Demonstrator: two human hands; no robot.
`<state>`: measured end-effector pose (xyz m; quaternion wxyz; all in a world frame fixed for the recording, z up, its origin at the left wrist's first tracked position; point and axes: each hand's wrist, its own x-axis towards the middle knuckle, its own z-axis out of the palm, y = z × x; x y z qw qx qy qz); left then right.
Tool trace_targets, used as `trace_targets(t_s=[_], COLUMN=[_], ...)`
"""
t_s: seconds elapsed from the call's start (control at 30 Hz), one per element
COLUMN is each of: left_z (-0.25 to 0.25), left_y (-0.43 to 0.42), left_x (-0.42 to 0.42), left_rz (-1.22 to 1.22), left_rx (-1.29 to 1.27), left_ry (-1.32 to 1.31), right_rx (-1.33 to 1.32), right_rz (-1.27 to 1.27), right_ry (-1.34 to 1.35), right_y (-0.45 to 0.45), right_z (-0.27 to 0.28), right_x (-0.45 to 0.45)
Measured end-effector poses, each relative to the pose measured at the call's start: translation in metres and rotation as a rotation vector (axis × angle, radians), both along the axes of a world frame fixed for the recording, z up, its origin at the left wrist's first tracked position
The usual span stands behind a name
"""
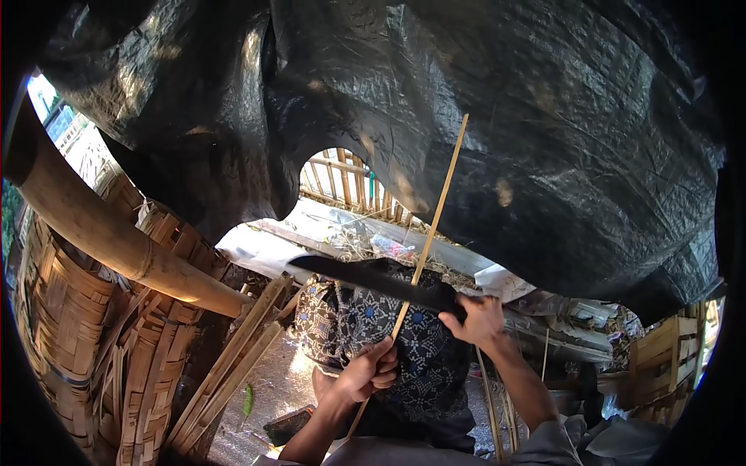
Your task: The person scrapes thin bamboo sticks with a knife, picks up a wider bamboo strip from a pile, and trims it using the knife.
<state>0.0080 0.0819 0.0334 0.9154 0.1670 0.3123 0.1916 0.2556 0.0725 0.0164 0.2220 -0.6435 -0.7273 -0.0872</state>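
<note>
My left hand (370,370) is closed around the lower part of a long, thin bamboo strip (439,210), which slants up and to the right. Wrapped round the dark handle of a large knife (350,273) is my right hand (478,318). The wide black blade points left and crosses the strip just above my left hand; whether its edge touches the strip I cannot tell. Beneath both hands, a dark patterned cloth (423,357) covers my lap.
A black plastic sheet (544,155) hangs across the front. On the left are a thick bamboo pole (116,233), woven bamboo baskets (70,326) and a bundle of split bamboo (233,365). More thin strips (491,396) lean at right, near a woven bamboo piece (664,349).
</note>
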Motion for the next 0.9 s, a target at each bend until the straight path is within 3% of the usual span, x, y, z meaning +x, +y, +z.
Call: trace_targets(t_s=[0.03, 0.13, 0.2, 0.27, 0.4, 0.53, 0.6, 0.67, 0.73, 0.77, 0.87, 0.9], left_z=[-0.001, 0.001, 0.005, 0.006, 0.008, 0.008, 0.006, 0.009, 0.012, 0.015, 0.016, 0.015], left_y=[0.000, 0.000, 0.002, 0.002, 0.005, 0.004, 0.004, 0.006, 0.007, 0.010, 0.018, 0.018], left_x=[0.000, 0.002, 0.003, 0.003, 0.004, 0.003, 0.004, 0.004, 0.007, 0.010, 0.011, 0.010], left_rz=[-0.005, -0.006, -0.006, 0.001, 0.007, 0.015, 0.017, 0.021, 0.020, 0.037, 0.059, 0.045], left_rx=[-0.004, -0.021, 0.012, 0.022, 0.003, 0.033, -0.002, 0.005, -0.006, -0.003, 0.031, 0.011], left_ry=[-0.010, -0.014, 0.023, 0.002, -0.004, 0.011, -0.020, -0.012, -0.001, 0.014, 0.025, 0.000], right_rx=[-0.119, -0.159, -0.002, -0.096, -0.079, -0.094, 0.008, -0.187, -0.274, -0.134, -0.137, -0.106], right_rz=[0.003, -0.061, -0.035, -0.081, 0.027, -0.180, -0.041, 0.070, -0.039, 0.001, 0.025, 0.011], right_ry=[0.025, 0.006, -0.019, 0.239, 0.040, 0.155, 0.222, 0.173, 0.048, 0.090, 0.308, 0.214], right_y=[-0.003, 0.006, 0.014, 0.013, 0.020, 0.031, 0.029, 0.025, 0.033, 0.039, 0.049, 0.048], right_z=[0.008, 0.028, 0.016, 0.018, 0.026, 0.021, 0.023, 0.028, 0.034, 0.023, 0.013, 0.015], right_x=[-0.001, 0.002, 0.006, -0.001, 0.012, 0.012, 0.008, 0.011, 0.018, 0.022, 0.020, 0.019])
